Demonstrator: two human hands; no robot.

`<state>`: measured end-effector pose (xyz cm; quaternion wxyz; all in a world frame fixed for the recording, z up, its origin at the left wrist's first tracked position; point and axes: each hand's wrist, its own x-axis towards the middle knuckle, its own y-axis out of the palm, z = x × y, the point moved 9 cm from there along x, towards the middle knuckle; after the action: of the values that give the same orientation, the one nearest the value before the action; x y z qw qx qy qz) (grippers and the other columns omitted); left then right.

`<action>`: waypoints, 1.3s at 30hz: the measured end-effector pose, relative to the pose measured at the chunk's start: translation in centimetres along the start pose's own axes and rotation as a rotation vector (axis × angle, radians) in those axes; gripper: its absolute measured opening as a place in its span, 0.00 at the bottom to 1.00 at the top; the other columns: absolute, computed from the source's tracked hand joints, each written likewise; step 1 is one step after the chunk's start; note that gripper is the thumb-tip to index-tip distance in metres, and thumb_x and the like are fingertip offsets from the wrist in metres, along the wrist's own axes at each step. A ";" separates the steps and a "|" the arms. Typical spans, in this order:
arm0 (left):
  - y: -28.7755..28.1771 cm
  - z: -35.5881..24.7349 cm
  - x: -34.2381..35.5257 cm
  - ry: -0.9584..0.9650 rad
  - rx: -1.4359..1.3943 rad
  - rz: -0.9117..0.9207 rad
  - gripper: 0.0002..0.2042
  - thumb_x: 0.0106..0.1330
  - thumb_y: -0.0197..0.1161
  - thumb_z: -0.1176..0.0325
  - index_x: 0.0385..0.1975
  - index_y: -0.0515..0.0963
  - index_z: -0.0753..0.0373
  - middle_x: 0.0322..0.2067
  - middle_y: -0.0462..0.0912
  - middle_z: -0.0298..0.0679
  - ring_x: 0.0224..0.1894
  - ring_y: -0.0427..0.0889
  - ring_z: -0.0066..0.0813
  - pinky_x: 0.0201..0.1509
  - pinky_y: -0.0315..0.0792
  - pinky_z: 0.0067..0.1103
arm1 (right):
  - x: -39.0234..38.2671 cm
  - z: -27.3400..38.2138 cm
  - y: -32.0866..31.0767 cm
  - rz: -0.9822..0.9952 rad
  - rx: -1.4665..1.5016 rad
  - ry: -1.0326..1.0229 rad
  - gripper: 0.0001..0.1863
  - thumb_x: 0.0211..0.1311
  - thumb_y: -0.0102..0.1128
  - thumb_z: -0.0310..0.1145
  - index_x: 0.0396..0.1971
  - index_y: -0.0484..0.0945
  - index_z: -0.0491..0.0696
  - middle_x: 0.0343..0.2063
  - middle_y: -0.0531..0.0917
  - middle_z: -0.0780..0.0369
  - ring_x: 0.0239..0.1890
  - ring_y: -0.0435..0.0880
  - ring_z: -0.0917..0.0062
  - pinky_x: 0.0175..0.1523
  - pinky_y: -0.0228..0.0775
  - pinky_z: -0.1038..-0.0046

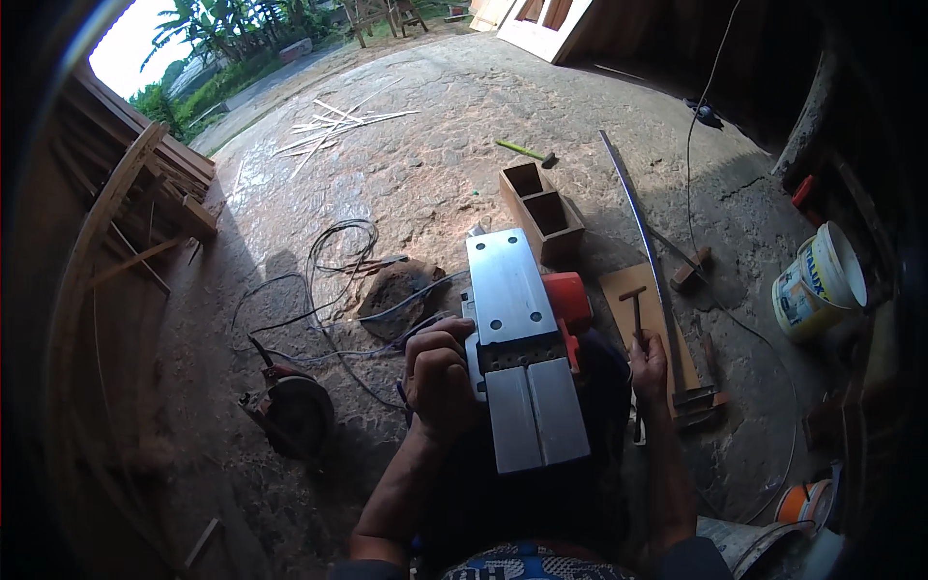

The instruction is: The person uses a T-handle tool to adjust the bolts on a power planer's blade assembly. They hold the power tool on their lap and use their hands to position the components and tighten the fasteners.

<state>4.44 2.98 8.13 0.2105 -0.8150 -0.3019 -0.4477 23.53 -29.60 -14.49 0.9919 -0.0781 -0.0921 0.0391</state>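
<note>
An electric hand planer [512, 290] is turned sole-up in front of me, its flat metal plates facing upward and its red body showing at the right side. My left hand [440, 377] is closed around its left side. The slot with the cutter lies between the two plates. To the right, my right hand [650, 365] is closed on a thin, dark T-shaped tool [635, 307], its crossbar at the top. The tool stands apart from the planer. Its lower end reaches below my fingers.
A circular saw [295, 414] and coiled cable [333, 261] lie left, by a stone block [394, 295]. Ahead are an open wooden box [543, 211], a green-handled hammer [527, 151] and thin wood strips [338, 126]. A long metal bar [640, 222] and white bucket [820, 280] are right.
</note>
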 end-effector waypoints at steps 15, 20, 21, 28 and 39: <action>-0.2 -0.4 0.1 0.030 0.048 0.013 0.11 0.74 0.51 0.65 0.30 0.69 0.65 0.34 0.75 0.45 0.43 0.83 0.41 0.46 0.77 0.32 | 2.3 34.4 9.8 0.550 -0.796 -0.868 0.26 0.64 0.63 0.32 0.62 0.75 0.61 0.23 0.81 0.61 0.22 0.82 0.73 0.27 0.74 0.67; -0.4 -0.3 0.1 0.025 0.015 -0.003 0.08 0.71 0.55 0.70 0.29 0.70 0.65 0.34 0.76 0.44 0.45 0.84 0.42 0.46 0.78 0.31 | 1.8 35.0 11.6 0.568 -0.978 -1.002 0.29 0.62 0.65 0.35 0.64 0.73 0.63 0.21 0.77 0.65 0.19 0.79 0.76 0.24 0.73 0.71; -0.4 -0.3 0.1 0.027 0.015 -0.001 0.08 0.71 0.55 0.69 0.29 0.70 0.65 0.34 0.77 0.44 0.45 0.84 0.42 0.46 0.78 0.31 | 1.8 35.1 11.6 0.562 -0.981 -0.995 0.29 0.62 0.65 0.35 0.64 0.73 0.63 0.21 0.77 0.65 0.19 0.79 0.77 0.24 0.73 0.71; -0.4 -0.3 0.2 0.019 0.014 -0.001 0.08 0.71 0.55 0.70 0.29 0.70 0.65 0.34 0.78 0.45 0.45 0.84 0.43 0.46 0.78 0.32 | 2.2 34.5 11.6 0.578 -0.947 -0.968 0.29 0.61 0.66 0.34 0.64 0.73 0.63 0.21 0.78 0.66 0.19 0.78 0.77 0.24 0.73 0.71; -0.4 -0.1 0.1 0.018 0.020 0.004 0.07 0.70 0.56 0.71 0.28 0.71 0.65 0.34 0.78 0.46 0.44 0.84 0.42 0.45 0.79 0.31 | 2.2 34.7 10.6 0.484 -0.908 -1.021 0.24 0.65 0.63 0.37 0.62 0.75 0.64 0.17 0.74 0.66 0.16 0.75 0.79 0.20 0.69 0.72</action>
<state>4.17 3.24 8.33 0.2224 -0.8094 -0.3027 -0.4515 18.43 -13.89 17.84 0.6586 -0.4724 -0.5310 0.2473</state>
